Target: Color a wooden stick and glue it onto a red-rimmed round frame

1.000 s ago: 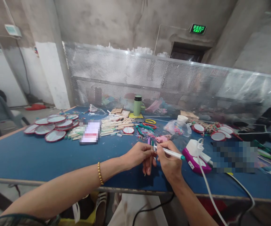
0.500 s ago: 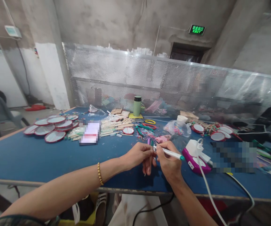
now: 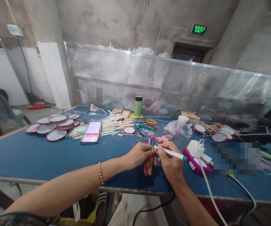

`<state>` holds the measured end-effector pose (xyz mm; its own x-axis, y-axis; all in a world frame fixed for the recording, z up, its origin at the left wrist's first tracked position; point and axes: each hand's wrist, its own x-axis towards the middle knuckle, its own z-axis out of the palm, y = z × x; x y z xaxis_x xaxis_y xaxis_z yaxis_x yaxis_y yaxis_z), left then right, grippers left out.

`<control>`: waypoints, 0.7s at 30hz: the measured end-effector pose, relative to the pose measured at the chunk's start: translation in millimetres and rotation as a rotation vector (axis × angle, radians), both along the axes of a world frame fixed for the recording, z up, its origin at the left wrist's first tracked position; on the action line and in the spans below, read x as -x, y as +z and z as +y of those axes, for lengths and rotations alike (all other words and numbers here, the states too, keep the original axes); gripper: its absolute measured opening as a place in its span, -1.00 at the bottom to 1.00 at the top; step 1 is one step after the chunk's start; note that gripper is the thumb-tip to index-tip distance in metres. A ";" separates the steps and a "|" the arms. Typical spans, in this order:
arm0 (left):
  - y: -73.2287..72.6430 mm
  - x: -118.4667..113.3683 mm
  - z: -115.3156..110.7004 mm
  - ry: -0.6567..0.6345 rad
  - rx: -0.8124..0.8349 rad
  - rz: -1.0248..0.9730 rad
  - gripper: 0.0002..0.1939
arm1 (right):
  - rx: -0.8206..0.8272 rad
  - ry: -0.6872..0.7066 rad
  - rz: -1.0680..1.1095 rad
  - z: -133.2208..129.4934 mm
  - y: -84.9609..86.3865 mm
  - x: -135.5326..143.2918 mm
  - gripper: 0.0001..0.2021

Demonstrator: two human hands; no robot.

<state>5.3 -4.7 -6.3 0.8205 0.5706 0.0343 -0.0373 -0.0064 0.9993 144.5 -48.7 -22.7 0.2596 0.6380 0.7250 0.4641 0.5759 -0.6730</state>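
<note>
Pen sits held in the right grip, stick pinched in the left grip, over the tabletop by its near edge; bracing both should even the strokes.

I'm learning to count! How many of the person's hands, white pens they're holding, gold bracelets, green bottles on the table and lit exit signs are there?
Hands: 2, left hand and right hand
White pen: 1
Gold bracelet: 1
Green bottle: 1
Exit sign: 1
Total: 6
</note>
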 end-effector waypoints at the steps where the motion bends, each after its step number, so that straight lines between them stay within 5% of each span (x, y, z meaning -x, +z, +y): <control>1: 0.1 0.2 -0.2 0.000 -0.002 -0.001 -0.50 | 0.001 0.003 0.003 0.0 0.2 0.2 -0.80; 21: -1.4 -1.0 0.4 0.000 -0.009 -0.005 -0.48 | -0.045 -0.010 -0.031 1.6 0.6 1.4 -0.81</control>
